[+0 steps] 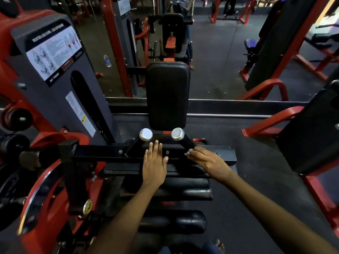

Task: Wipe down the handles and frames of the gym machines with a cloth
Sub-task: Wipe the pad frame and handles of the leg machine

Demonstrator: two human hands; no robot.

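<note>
I stand over a red and black leg machine with a black cross frame (102, 153) running left to right. Two black handles with chrome end caps rise from it, the left handle (145, 134) and the right handle (183, 138). My left hand (155, 165) rests flat on the frame between them, fingers straight. My right hand (209, 163) pinches a small whitish cloth (189, 152) against the base of the right handle; most of the cloth is hidden under the fingers. A black back pad (167, 96) stands upright behind the handles.
A grey weight-stack shroud (60, 83) with an instruction sticker stands at left. Black roller pads (172, 191) lie below my arms. A red frame (271, 121) and a dark machine sit at right. A mirror behind reflects a water bottle (107, 61) and more machines.
</note>
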